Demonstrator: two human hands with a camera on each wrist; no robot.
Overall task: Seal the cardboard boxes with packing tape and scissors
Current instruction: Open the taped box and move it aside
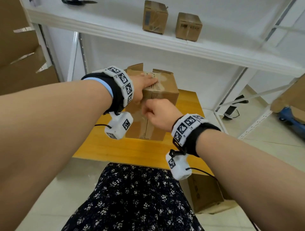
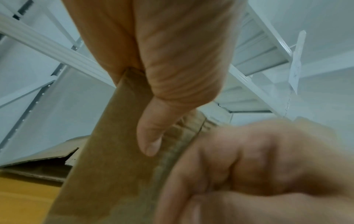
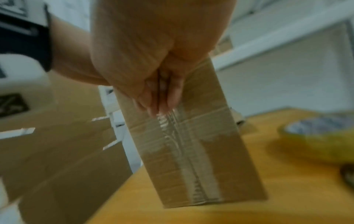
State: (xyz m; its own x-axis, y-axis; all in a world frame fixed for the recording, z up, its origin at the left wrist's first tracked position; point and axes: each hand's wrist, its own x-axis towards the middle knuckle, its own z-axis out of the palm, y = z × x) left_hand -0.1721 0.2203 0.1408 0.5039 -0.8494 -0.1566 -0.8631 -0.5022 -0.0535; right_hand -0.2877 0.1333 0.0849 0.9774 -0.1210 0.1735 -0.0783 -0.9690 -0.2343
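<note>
A: What takes up most of the room?

B: A white metal shelving unit (image 1: 148,41). Its upper shelf bears two small taped cartons (image 1: 155,16) and dark scissors (image 1: 79,2) at the far left. Flattened brown cardboard (image 1: 21,54) leans at the left.

A: And under the shelf?

B: A yellow wooden table (image 1: 132,148), with the cardboard box (image 1: 165,92) standing on it, clear tape running down the seam of its near face.

A: The hands?

B: The left hand (image 1: 145,82) lies flat on the box top, fingers straight, thumb down the near side; it presses, nothing is gripped. The right hand (image 1: 158,113) is against the near face, fingers curled inward, their tips on the tape strip (image 3: 172,136). I cannot tell whether they pinch the tape or only rub it.

A: Anything smaller?

B: A blurred roll of packing tape (image 3: 314,142) lies on the table, to the right of the box.
</note>
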